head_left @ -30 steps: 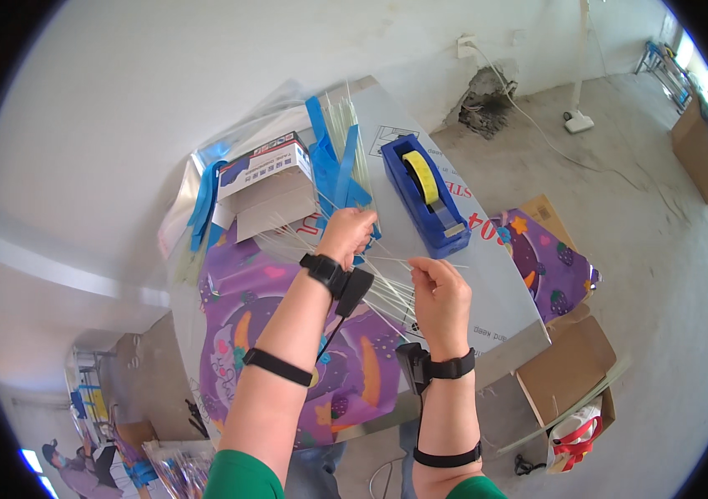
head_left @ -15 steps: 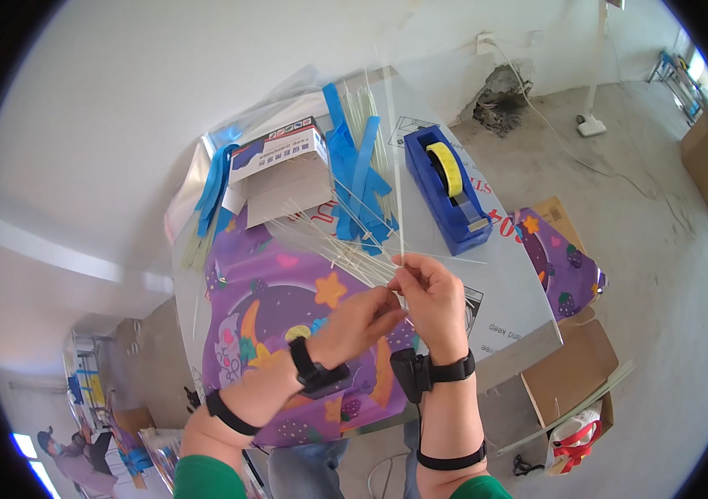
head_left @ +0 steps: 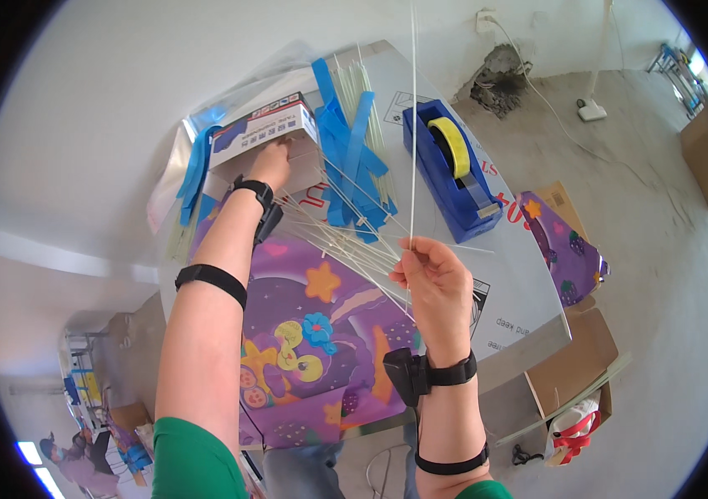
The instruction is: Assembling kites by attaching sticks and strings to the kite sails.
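My right hand (head_left: 433, 274) pinches a thin pale rod (head_left: 414, 150) near its lower end; the rod stands upright over the table. My left hand (head_left: 272, 166) reaches into the open end of a white and blue cardboard box (head_left: 242, 137), its fingertips hidden inside. Several more thin rods (head_left: 346, 241) lie crisscrossed between the box and my right hand. Beneath them spreads a purple printed sheet (head_left: 321, 283) with cartoon shapes. A blue tape dispenser (head_left: 462, 204) holding a yellow roll (head_left: 450, 145) stands to the right.
Blue strips (head_left: 354, 166) lie beside the box, with more strips (head_left: 194, 170) on its left. A purple printed piece (head_left: 566, 249) sits right of the table. Below it stands an open carton (head_left: 579, 358). A person (head_left: 79, 457) is far off at lower left.
My left hand has moved from beside my right hand up and left into the box. My right hand keeps its pinch on the rod, nearly in place.
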`<state>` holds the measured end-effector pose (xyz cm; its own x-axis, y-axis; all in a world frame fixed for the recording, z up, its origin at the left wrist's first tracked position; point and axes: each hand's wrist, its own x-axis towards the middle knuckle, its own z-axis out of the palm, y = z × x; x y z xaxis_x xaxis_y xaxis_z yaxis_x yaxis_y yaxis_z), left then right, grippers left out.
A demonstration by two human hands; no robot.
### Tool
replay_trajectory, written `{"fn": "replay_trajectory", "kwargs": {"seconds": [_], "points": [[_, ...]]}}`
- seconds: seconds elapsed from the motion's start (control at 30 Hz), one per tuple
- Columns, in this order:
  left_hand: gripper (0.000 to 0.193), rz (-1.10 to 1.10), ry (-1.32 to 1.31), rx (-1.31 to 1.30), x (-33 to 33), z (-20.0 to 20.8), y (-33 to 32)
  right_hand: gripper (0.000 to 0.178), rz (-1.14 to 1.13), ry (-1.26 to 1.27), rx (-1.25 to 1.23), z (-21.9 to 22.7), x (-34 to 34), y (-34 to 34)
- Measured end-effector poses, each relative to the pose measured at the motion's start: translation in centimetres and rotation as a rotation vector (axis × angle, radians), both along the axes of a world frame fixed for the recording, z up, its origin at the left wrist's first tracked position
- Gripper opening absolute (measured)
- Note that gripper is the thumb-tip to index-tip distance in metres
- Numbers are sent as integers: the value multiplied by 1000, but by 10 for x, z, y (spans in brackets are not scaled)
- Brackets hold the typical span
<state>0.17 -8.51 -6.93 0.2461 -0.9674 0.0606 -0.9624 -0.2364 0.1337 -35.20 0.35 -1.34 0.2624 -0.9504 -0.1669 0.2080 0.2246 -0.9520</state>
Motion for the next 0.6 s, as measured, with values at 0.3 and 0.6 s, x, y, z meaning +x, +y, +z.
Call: {"fn": "replay_trajectory", "kwargs": {"seconds": [0.3, 0.6], "points": [[35, 42, -135, 126, 2, -6, -17, 12, -16, -32, 19, -10, 7, 2], [21, 106, -133, -2, 16, -21, -26, 13, -15, -14, -13, -8, 9, 3]]}}
